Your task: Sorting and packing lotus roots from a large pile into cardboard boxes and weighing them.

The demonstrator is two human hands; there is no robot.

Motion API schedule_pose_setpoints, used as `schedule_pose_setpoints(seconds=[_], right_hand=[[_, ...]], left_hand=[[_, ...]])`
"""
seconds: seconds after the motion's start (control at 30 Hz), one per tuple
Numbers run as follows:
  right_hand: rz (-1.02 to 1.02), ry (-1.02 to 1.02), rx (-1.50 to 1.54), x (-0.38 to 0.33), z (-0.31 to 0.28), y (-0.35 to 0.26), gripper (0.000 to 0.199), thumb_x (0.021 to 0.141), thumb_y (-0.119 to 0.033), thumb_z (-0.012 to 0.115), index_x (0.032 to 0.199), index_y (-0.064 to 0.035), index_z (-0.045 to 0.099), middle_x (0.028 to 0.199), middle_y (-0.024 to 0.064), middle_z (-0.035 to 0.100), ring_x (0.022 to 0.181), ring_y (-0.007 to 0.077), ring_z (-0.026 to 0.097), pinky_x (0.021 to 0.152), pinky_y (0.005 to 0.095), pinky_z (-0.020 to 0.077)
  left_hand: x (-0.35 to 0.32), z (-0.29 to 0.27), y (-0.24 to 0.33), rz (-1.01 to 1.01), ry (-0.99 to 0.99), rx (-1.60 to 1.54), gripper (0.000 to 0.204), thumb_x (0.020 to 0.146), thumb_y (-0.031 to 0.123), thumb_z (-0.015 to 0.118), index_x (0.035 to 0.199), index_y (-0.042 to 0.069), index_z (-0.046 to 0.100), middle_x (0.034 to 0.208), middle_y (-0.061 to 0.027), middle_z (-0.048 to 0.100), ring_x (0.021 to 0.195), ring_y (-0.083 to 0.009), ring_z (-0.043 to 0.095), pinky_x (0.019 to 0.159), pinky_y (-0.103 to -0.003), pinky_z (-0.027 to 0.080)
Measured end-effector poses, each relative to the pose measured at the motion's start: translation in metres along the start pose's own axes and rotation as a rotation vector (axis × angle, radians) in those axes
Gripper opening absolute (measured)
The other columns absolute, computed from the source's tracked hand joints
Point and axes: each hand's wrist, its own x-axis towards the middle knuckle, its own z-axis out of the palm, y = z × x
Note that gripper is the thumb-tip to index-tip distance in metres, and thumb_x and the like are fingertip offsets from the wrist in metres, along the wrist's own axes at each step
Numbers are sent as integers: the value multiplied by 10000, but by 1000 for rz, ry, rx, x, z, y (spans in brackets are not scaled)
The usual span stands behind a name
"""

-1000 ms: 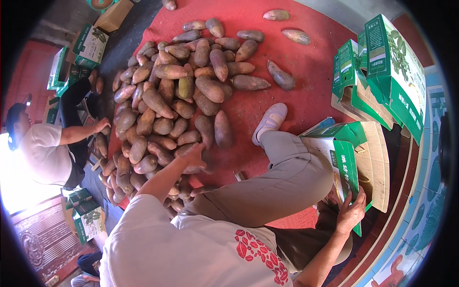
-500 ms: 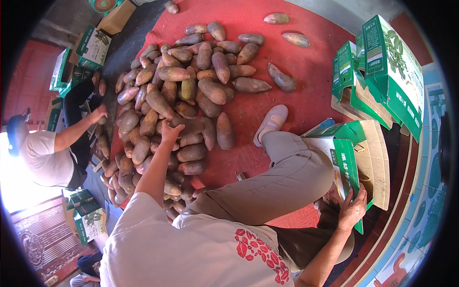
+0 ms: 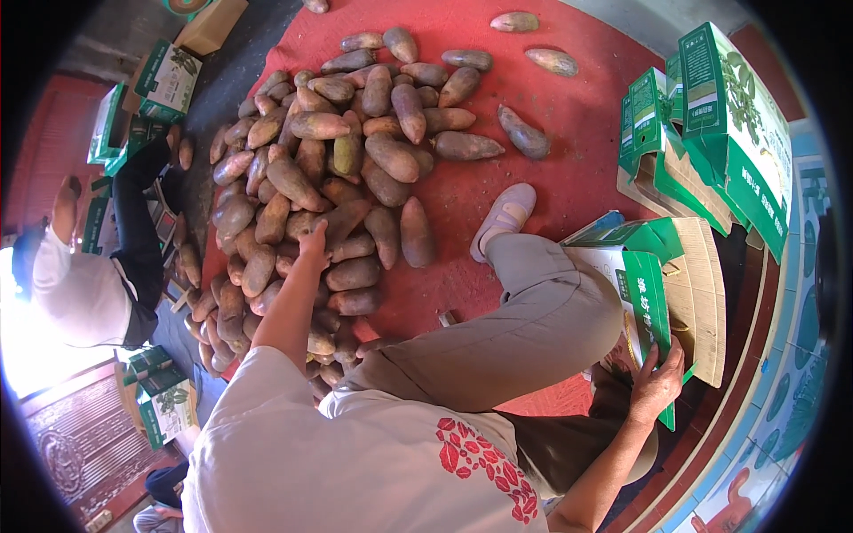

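Note:
Long, brownish-purple radishes (image 3: 391, 158) lie heaped on a red mat, some with a dusty or earthy skin. Over the near side of the heap, my left hand (image 3: 311, 245) is closed round the lower end of one radish (image 3: 345, 215), which points away to the right. At my right side, a green-and-white cardboard box (image 3: 633, 293) stands with its brown inner flaps spread. My right hand (image 3: 659, 384) grips the near edge of that box, thumb on the printed panel. What the box holds inside is hidden.
More green-and-white boxes (image 3: 733, 133) stand at the far right by a tiled wall. Single radishes (image 3: 524, 131) lie apart on the red mat (image 3: 569, 151). A co-worker (image 3: 84, 289) sits left of the heap, with boxes (image 3: 167, 80) behind. My bent leg (image 3: 515, 329) crosses the middle.
My left hand has gone from spread fingers to a closed grip on a radish. My right hand stays on the box. The co-worker's arm has drawn back from the heap and is raised.

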Motion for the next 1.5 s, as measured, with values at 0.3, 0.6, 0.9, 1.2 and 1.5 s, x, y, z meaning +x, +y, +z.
schedule_pose_setpoints(seconds=[0.3,0.6,0.9,1.2,1.5], right_hand=[[15,3,-17,0,-3,2,267,844,-121,586,1098,-44,555,960,159,608,882,363,583,763,447,457],[-15,14,-1,0,-1,0,284,832,-97,587,1105,-38,538,971,159,603,885,364,580,769,447,446],[-23,29,5,3,-2,-5,275,820,-77,589,1086,-32,534,938,165,599,859,367,580,743,444,452],[1,24,-28,3,0,-4,256,817,-63,586,1067,-32,537,910,167,594,839,372,578,727,453,450],[33,24,-56,6,2,-2,239,821,-69,586,1051,-24,536,912,164,594,832,372,577,725,450,445]], left_hand=[[-109,31,103,1319,385,157,801,820,279,654,1405,-26,201,1393,-302,261,1303,-430,268,1076,-452,250],[-115,63,145,1461,330,110,807,778,220,686,1387,-31,219,1353,-288,306,1271,-435,297,1064,-479,247],[-42,167,65,720,86,377,891,694,315,730,1399,59,249,1238,-281,457,1126,-423,478,965,-455,396],[-64,221,91,370,91,590,1041,673,420,757,1452,120,135,1322,-220,393,1236,-375,380,1001,-429,372],[-56,230,97,264,190,598,1100,658,323,766,1474,177,42,1255,-250,415,1187,-346,425,989,-410,390]])
